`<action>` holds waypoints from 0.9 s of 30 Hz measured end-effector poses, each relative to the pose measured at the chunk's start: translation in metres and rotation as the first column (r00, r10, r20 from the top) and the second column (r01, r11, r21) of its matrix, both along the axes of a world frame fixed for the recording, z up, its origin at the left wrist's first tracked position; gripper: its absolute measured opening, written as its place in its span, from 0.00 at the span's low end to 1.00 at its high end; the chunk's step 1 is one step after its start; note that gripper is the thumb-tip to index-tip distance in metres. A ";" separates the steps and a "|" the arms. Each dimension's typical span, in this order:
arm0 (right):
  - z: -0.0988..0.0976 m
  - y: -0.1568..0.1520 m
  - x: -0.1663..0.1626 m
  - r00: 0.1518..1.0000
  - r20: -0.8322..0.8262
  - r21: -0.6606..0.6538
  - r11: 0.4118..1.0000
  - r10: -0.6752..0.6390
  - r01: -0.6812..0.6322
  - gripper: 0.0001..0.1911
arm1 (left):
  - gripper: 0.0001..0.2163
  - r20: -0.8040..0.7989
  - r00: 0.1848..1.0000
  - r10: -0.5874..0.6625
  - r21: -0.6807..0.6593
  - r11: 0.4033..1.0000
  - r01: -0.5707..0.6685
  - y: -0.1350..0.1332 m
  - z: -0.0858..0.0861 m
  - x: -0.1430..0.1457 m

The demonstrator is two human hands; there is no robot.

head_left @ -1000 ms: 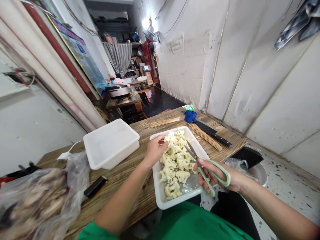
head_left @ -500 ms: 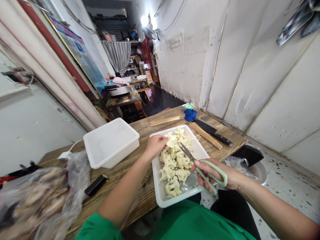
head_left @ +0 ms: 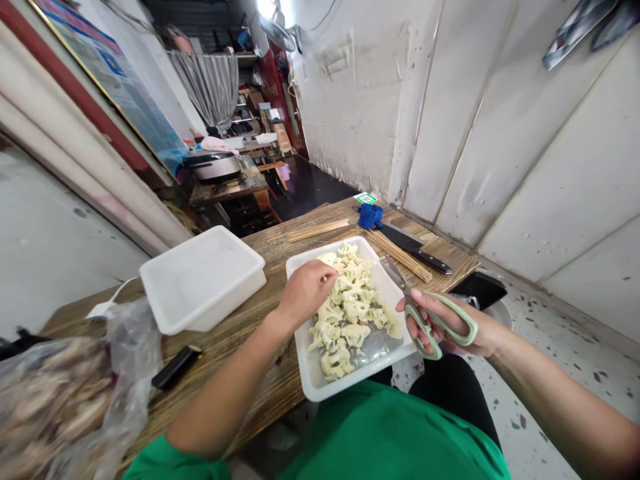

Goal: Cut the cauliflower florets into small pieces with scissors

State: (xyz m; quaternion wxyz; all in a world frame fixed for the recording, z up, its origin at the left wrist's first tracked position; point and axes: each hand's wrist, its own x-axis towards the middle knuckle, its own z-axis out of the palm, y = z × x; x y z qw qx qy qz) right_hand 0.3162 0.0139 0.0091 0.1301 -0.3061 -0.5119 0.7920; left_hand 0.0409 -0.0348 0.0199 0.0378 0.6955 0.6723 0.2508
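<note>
Cauliflower florets (head_left: 355, 307) lie in a white plastic tray (head_left: 309, 380) at the table's front edge. Over the tray's left side is my left hand (head_left: 307, 290), fingers pinched together beside the florets. What sits between those fingertips, if anything, is too small to make out. My right hand (head_left: 435, 323) grips scissors (head_left: 401, 281) with pale green handles at the tray's right side. Their blades point up and left across the tray's right rim, apart from the florets.
A white lidded box (head_left: 203, 277) stands on the wooden table (head_left: 235, 360) to the left. Near it are a black object (head_left: 176, 368) and a plastic bag (head_left: 65, 407) with pale brown contents. Bamboo skewers (head_left: 400, 255), a cleaver (head_left: 417, 250) and blue cloth (head_left: 370, 215) lie beyond the tray.
My right hand has drawn the scissors away from the florets to the tray's right rim. My left hand has turned, still pinched above the tray. The whole view has shifted slightly.
</note>
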 end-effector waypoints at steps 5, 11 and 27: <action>-0.003 0.000 0.002 1.000 -0.007 0.024 1.000 0.006 -0.006 0.26 | 0.08 -0.070 0.872 -0.485 -0.525 0.761 0.381 -0.015 -0.005 0.039; -0.005 -0.005 0.004 1.000 -0.011 0.060 0.998 0.016 -0.015 0.26 | 0.10 -0.360 0.791 -0.495 -0.587 0.779 0.220 -0.018 -0.043 0.057; 0.004 -0.041 0.032 0.944 0.230 0.287 0.910 0.236 -0.298 0.27 | 0.21 0.732 0.639 0.235 -0.359 0.931 0.069 -0.025 -0.026 0.021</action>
